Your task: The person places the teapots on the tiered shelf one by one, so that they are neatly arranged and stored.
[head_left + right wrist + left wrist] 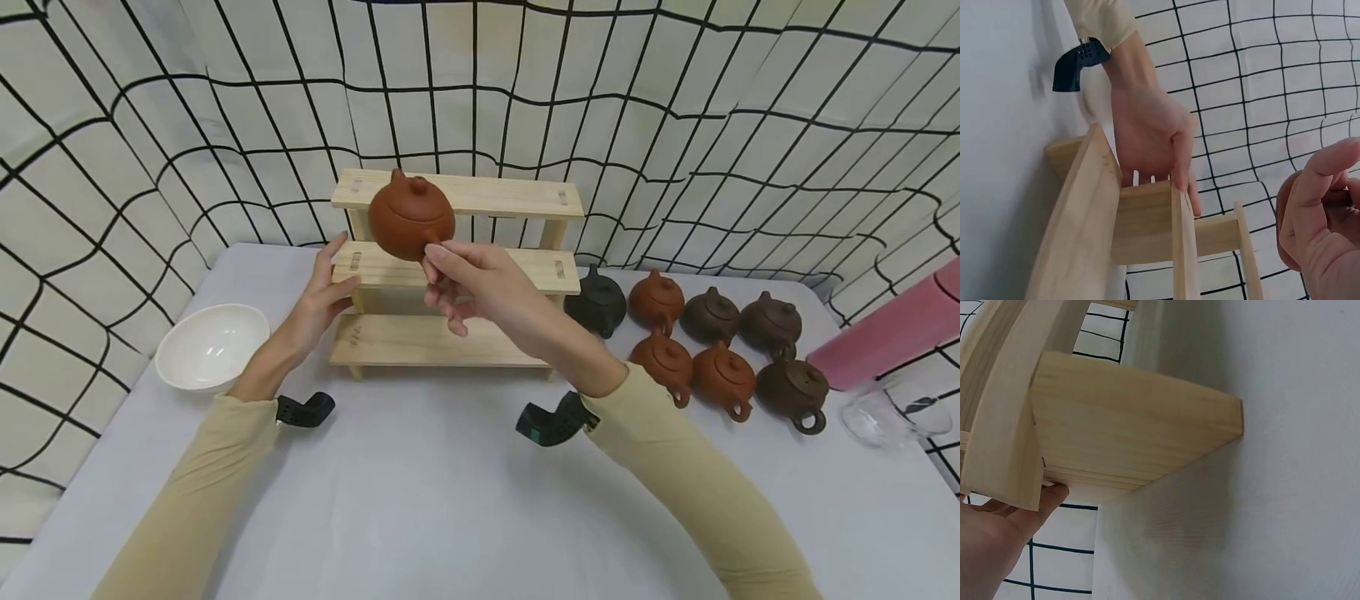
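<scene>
My right hand (487, 283) pinches a reddish-brown clay teapot (408, 217) by its handle. The teapot is held up in front of the top plank, its spout pointing away. In the right wrist view the fingers (1322, 206) hide most of it. A three-tiered wooden display stand (442, 342) is at the table's middle. My left hand (311, 308) holds the left end of its middle plank, thumb and fingers on either side of the wood. The left wrist view shows that hand (997, 537) partly behind the stand's end (1122, 419).
Several clay teapots (660, 367), reddish, brown and black, stand in two rows at right. Beyond them are a pink cylinder (892, 325) and a clear glass vessel (885, 417). A white bowl (213, 346) sits at left. Black grid netting (472, 87) borders the table's back.
</scene>
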Demonstrator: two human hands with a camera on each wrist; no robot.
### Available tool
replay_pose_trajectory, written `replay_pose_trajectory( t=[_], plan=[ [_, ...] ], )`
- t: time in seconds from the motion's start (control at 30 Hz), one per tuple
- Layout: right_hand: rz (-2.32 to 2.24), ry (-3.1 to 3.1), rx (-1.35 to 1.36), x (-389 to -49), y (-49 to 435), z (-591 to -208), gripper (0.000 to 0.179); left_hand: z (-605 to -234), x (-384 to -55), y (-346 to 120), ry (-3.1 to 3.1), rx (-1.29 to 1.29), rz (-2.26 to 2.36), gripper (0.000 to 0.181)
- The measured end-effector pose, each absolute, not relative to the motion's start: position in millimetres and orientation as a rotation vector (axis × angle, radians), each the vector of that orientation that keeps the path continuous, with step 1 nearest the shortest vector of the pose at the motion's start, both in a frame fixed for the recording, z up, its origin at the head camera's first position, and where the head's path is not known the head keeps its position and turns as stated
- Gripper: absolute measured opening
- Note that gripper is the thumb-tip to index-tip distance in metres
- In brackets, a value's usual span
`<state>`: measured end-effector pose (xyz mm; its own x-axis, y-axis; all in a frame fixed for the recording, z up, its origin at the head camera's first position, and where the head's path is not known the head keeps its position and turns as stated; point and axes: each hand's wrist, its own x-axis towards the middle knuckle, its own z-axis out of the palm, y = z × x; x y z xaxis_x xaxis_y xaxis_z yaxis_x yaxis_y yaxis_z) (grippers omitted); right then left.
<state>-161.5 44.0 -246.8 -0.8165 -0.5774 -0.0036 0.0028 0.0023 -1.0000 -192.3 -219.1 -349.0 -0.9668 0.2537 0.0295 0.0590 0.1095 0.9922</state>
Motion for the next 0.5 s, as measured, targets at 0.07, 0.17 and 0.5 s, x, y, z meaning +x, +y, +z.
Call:
replay_pose_trajectory(
  t=[0.07, 0.17, 0.5],
  plan=[
    [-1.876, 1.893, -0.600, -170, 35, -245, 0.031, -349, -192, -219, 2.225, 0.308, 1.980, 0.076],
    [-1.891, 1.924, -0.605, -183, 24, -243, 0.032, -350, -192, -218, 2.226, 0.308, 1.981, 0.076],
    [-1.930, 1.946, -0.532, -220, -1, -238, 0.033, -351, -193, -219, 2.234, 0.338, 1.995, 0.076]
  ],
)
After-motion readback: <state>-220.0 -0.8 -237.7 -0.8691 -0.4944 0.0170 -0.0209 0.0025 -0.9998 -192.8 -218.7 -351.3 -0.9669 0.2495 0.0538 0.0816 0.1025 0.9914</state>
